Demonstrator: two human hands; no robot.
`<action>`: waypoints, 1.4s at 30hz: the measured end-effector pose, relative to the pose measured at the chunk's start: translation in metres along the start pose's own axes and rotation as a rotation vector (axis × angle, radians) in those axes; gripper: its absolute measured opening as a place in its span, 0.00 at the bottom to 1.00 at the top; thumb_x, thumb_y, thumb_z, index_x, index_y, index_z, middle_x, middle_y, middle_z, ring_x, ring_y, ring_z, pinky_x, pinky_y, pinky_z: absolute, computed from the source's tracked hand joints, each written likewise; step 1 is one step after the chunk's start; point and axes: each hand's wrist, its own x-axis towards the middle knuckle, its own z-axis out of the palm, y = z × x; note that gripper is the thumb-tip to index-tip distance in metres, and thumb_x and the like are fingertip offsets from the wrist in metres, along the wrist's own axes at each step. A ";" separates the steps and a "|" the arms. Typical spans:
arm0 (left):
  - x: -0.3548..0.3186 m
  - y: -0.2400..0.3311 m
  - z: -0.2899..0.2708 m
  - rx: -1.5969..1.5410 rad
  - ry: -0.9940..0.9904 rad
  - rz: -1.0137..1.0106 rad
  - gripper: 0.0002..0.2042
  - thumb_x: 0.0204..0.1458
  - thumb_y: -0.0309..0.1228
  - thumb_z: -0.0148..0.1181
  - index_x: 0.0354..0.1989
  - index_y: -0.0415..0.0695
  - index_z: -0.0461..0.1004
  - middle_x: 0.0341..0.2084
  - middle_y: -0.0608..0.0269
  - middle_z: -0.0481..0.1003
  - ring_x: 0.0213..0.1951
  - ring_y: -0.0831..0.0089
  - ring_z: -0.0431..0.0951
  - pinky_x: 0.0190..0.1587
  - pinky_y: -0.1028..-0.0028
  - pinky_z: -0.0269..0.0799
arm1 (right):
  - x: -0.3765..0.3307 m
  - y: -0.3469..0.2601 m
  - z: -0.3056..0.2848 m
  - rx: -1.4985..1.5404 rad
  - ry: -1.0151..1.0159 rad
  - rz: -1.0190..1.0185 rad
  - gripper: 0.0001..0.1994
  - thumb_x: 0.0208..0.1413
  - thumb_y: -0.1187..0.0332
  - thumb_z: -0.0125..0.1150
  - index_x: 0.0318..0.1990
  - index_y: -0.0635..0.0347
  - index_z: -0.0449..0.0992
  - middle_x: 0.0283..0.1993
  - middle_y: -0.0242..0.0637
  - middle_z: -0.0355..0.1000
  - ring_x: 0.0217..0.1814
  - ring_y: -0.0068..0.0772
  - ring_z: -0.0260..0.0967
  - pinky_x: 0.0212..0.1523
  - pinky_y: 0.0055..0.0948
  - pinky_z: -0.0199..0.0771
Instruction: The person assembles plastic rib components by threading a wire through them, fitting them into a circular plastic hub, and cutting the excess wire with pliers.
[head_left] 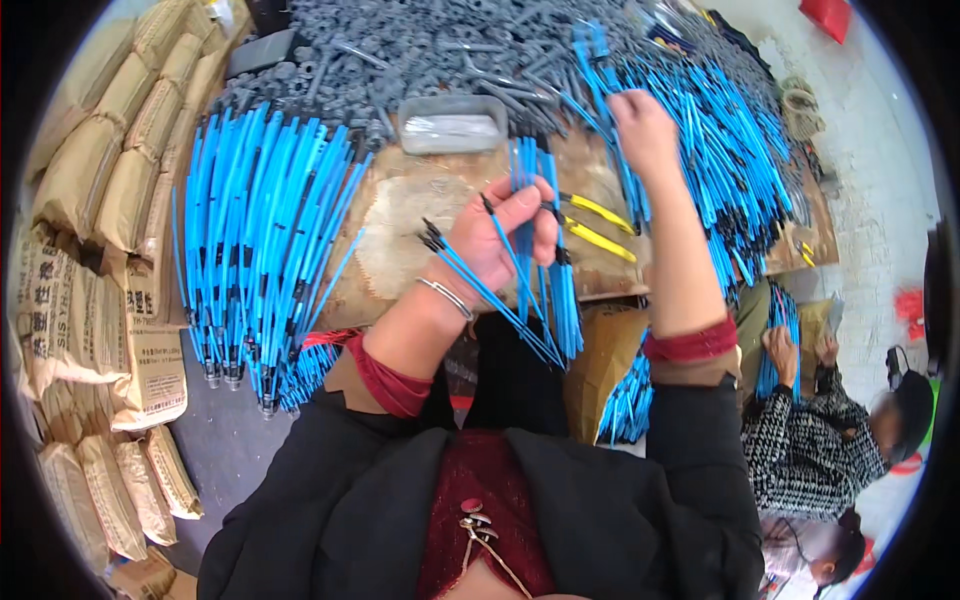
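Several thin blue rods with black ends [523, 270] are in my left hand [505, 225]. Its fingers and thumb close round them; some hang down toward the table's near edge, while a few slant across my palm with their black tips by the wrist. My right hand [645, 125] reaches to the far right, fingers curled at the edge of a large heap of similar blue rods [715, 150]. What its fingertips grip is hidden. Just right of my left hand lie pliers with yellow handles [600, 212].
A wide pile of grey parts [420, 60] covers the far side. A clear plastic box [452, 125] stands before it. Another blue rod heap [265, 230] overhangs the left edge. Stacked brown sacks [95, 170] line the left; a co-worker's hand [782, 352] holds rods at right.
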 end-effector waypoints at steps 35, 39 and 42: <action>0.003 -0.003 -0.003 0.037 0.021 0.048 0.08 0.54 0.31 0.51 0.40 0.43 0.69 0.30 0.51 0.76 0.29 0.65 0.78 0.30 0.69 0.75 | -0.040 0.034 -0.025 -0.660 -0.488 0.103 0.14 0.50 0.58 0.55 0.36 0.61 0.70 0.36 0.48 0.72 0.37 0.51 0.70 0.37 0.44 0.71; 0.004 -0.003 -0.004 0.034 0.030 0.041 0.09 0.54 0.32 0.51 0.40 0.43 0.68 0.30 0.51 0.76 0.30 0.64 0.78 0.33 0.67 0.76 | -0.038 0.000 -0.065 -0.615 -0.234 0.107 0.11 0.55 0.62 0.47 0.36 0.60 0.68 0.35 0.49 0.72 0.36 0.54 0.69 0.33 0.46 0.69; 0.003 -0.001 0.008 0.079 0.099 0.036 0.09 0.54 0.32 0.52 0.40 0.43 0.68 0.30 0.51 0.76 0.31 0.63 0.78 0.32 0.67 0.76 | -0.038 -0.048 -0.118 -0.370 0.073 -0.079 0.11 0.57 0.64 0.45 0.39 0.63 0.68 0.26 0.43 0.71 0.28 0.39 0.70 0.29 0.37 0.68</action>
